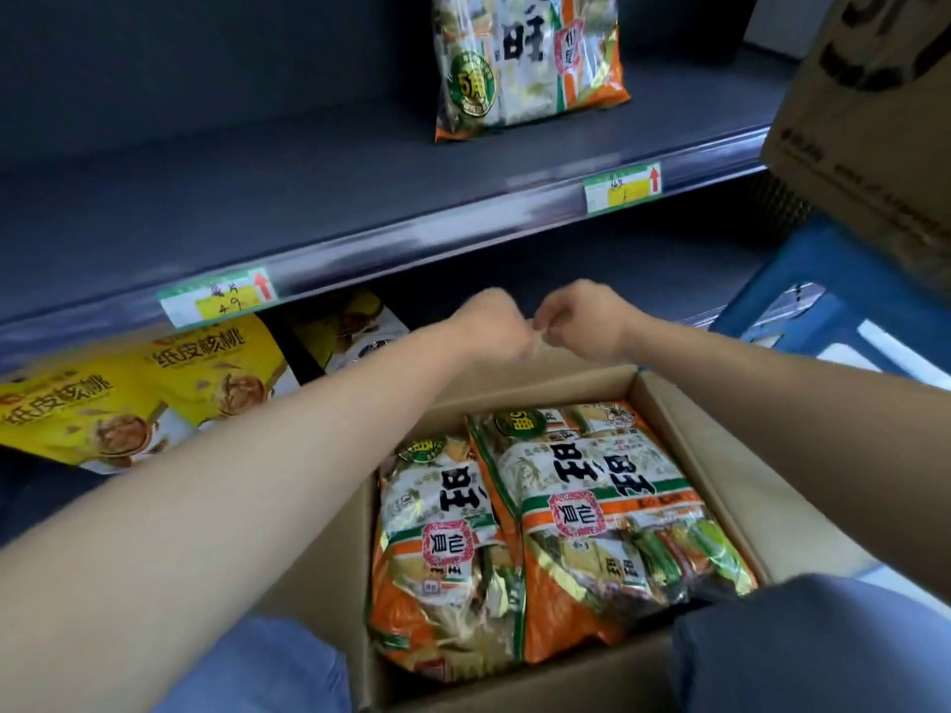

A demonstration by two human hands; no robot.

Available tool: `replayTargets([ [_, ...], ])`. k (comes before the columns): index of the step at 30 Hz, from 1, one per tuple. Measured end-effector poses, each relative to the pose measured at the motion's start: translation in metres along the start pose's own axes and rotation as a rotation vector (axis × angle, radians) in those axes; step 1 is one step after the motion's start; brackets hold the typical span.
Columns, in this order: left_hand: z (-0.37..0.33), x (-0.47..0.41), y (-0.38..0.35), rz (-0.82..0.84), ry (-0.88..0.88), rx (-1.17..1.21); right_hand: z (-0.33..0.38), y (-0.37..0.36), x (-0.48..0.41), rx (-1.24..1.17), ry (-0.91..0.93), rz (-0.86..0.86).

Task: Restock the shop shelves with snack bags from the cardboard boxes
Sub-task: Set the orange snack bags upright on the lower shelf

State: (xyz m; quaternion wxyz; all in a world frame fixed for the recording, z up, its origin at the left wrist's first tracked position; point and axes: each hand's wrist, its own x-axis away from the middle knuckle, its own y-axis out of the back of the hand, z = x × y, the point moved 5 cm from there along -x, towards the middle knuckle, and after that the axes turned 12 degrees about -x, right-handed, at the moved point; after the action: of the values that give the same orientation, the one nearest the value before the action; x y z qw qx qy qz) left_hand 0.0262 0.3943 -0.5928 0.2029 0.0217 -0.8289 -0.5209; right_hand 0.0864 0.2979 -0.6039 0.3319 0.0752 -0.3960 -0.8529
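An open cardboard box (710,455) sits in front of me, between my knees. Two orange, white and green snack bags (592,512) lie flat inside it, side by side. One bag of the same kind (525,64) stands upright on the dark upper shelf (257,198). My left hand (489,321) and my right hand (581,316) hover close together over the box's far edge, fingers curled. They pinch a small pale clear strip (536,338) between them; I cannot make out what it is.
Yellow walnut bags (128,403) lie on the lower shelf at the left. Price tags (216,301) are clipped to the upper shelf's front rail. A blue plastic crate (823,311) stands at the right, with a second cardboard box (875,120) above it.
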Motion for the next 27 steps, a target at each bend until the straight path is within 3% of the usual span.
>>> replayTargets([
  [5,0.042,0.019,-0.076,0.448,0.309,0.063,-0.036,-0.036,0.015,0.327,-0.185,0.375],
  [7,0.051,0.024,-0.095,0.492,0.385,0.125,-0.045,-0.042,0.021,0.396,-0.226,0.449],
  [11,0.057,0.022,-0.111,0.445,0.528,0.406,-0.074,-0.049,0.026,0.395,-0.325,0.503],
  [16,0.055,0.014,-0.124,0.370,0.592,0.571,-0.100,-0.052,0.033,0.270,-0.468,0.512],
  [21,0.034,0.011,-0.113,0.385,0.554,0.701,-0.107,-0.048,0.030,0.205,-0.483,0.477],
  [27,0.014,0.007,-0.077,0.240,0.409,0.732,-0.102,-0.028,0.030,-0.074,-0.570,0.417],
])
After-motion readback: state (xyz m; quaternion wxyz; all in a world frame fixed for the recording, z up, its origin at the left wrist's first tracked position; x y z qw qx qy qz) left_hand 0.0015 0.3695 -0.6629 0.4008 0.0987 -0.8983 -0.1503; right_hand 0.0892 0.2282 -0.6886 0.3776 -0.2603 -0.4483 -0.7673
